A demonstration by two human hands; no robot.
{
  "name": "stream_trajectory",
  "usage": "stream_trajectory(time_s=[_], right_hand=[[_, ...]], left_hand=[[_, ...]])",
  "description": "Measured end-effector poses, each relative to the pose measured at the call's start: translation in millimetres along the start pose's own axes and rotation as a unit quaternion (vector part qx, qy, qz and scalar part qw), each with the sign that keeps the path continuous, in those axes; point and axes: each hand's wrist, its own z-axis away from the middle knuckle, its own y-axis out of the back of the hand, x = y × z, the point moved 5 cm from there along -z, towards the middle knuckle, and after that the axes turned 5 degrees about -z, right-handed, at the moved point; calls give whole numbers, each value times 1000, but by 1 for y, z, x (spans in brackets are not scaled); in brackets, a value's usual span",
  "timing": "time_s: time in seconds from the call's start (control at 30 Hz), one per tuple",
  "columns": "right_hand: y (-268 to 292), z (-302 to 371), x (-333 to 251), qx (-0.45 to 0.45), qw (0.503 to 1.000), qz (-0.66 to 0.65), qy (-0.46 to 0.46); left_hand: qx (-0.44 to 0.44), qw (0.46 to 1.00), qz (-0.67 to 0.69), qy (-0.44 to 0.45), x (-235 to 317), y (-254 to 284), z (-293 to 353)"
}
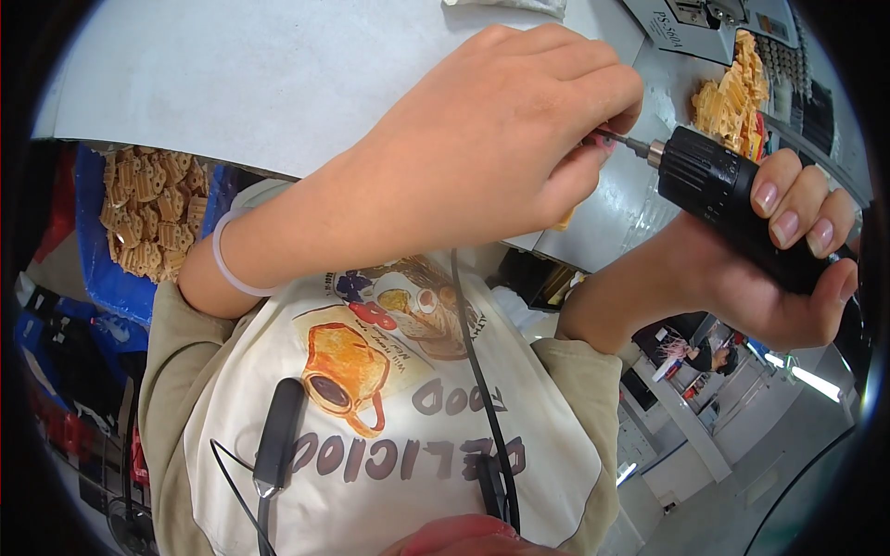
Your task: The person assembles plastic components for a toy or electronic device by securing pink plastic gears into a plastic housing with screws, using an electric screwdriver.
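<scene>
Across the top of the frame spreads a pale surface [232, 83], its near edge running above a white printed apron [399, 408] at the lower centre. The left hand [528, 130] reaches in over the surface from the left, a translucent band [219, 255] around its wrist. At the left of the frame, below the surface's edge, a blue bin [120, 295] holds many tan parts [153, 208]. The right hand [751, 278], at the right, is wrapped around a black power screwdriver [718, 181], which slants with its nose toward the upper centre. Beyond it, in the upper right, a heap of yellow-tan pieces [728, 107] lies near a grey device [686, 35]. Smallest is the slim metal bit [632, 145], pointing into the left hand's fingers [623, 93]; these are curled close together about its tip, though whether they grip anything there is hidden, so I cannot tell.
</scene>
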Motion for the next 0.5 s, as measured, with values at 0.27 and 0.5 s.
stream_trajectory(time_s=[0.27,0.5], right_hand=[[12,11,-4,25,1000,-2,-7],[24,4,-15,113,990,-84,-31]], left_hand=[[-32,999,-8,26,4,-7,1],[-8,1000,-4,12,3,-11,1]])
